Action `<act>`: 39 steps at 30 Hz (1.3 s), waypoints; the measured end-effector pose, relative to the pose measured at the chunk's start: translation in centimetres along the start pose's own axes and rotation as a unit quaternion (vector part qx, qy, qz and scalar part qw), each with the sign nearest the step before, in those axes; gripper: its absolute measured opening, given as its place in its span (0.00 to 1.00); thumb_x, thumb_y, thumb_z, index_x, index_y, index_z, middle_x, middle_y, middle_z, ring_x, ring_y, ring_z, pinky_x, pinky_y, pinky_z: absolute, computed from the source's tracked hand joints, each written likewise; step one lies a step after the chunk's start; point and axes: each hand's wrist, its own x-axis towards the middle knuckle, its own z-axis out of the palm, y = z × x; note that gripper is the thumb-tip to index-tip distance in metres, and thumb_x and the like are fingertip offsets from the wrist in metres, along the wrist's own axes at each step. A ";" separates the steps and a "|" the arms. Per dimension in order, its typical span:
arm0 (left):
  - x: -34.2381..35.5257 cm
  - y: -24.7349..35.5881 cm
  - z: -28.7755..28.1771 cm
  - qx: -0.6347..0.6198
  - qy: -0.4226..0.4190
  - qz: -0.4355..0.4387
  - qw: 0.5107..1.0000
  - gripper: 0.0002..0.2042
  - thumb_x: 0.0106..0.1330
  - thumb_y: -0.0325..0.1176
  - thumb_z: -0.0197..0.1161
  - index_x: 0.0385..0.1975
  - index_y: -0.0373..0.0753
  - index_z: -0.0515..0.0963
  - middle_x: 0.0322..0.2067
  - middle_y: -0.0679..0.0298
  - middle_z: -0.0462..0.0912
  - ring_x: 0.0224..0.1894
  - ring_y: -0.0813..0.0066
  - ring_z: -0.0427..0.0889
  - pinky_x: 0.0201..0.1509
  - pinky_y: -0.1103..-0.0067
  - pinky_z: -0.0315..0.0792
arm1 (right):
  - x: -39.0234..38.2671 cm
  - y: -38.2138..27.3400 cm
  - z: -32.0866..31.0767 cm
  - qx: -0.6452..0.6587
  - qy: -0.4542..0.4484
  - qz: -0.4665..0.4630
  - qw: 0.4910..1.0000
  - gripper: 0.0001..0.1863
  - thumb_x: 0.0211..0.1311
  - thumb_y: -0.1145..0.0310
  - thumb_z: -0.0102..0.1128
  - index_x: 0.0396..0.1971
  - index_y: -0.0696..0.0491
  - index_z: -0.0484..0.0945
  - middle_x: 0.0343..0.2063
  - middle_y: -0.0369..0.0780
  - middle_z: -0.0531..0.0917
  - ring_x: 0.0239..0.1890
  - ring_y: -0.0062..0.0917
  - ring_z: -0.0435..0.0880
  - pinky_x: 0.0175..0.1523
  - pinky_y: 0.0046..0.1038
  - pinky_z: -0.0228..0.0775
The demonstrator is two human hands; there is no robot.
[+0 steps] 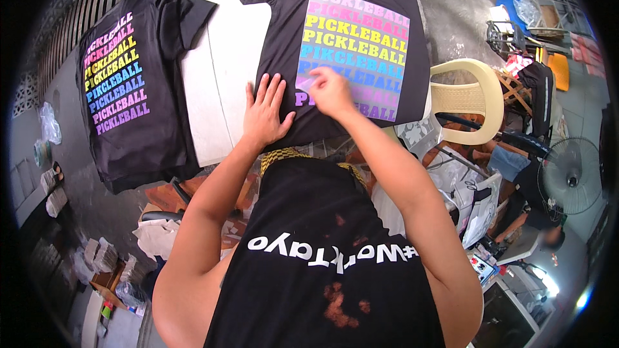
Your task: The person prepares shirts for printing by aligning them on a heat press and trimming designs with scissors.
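Observation:
A black T-shirt [274,38] lies spread on the white table, its collar at the far side. Rows of coloured lettering run across its front under a hazy, see-through film [361,38]. Flat on the shirt's near left part rests my left hand [263,116], its fingers spread. My right hand [331,93] is closed in a pinch over the lower left of the print. It appears to grip the film's lifted near left corner, where the film looks pale and folded; the fingertips are slightly blurred.
More black printed T-shirts [171,109] hang over the table's left end. The white table [222,51] shows between them and the spread shirt. A cream plastic chair [489,100] stands close on the right. Beyond it are a fan [570,177] and another person [538,219].

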 end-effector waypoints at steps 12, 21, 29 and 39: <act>8.5 -2.8 -2.6 -0.075 0.143 0.029 0.987 0.26 0.64 0.35 0.60 0.62 0.36 0.66 0.63 0.53 0.66 0.69 0.53 0.60 0.73 0.54 0.47 | 6.9 8.0 -11.7 0.390 0.153 0.192 0.887 0.07 0.55 0.79 0.63 0.35 0.57 0.79 0.26 0.36 0.80 0.25 0.20 0.79 0.26 0.24 0.73; 17.8 -7.0 -0.9 0.117 0.061 -0.044 0.990 0.34 0.69 0.54 0.48 0.72 0.46 0.55 0.74 0.63 0.50 0.76 0.60 0.41 0.77 0.57 0.32 | -13.8 29.3 -33.7 0.426 0.514 0.209 0.715 0.14 0.56 0.83 0.59 0.43 0.61 0.72 0.33 0.46 0.81 0.39 0.40 0.84 0.46 0.39 0.83; 27.7 -6.1 -4.8 0.056 0.175 0.040 0.982 0.27 0.58 0.46 0.64 0.56 0.37 0.73 0.54 0.51 0.77 0.60 0.50 0.71 0.67 0.62 0.60 | -52.2 30.6 -19.1 0.360 0.648 0.371 0.560 0.15 0.57 0.77 0.60 0.45 0.54 0.72 0.36 0.42 0.78 0.37 0.31 0.80 0.40 0.36 0.79; 31.1 -1.9 1.9 0.193 -0.034 -0.153 0.969 0.27 0.64 0.47 0.50 0.58 0.34 0.70 0.56 0.44 0.74 0.59 0.48 0.73 0.63 0.52 0.62 | -62.9 27.3 8.8 0.520 0.793 0.304 0.092 0.16 0.67 0.77 0.41 0.52 0.58 0.72 0.49 0.44 0.77 0.47 0.35 0.79 0.45 0.31 0.79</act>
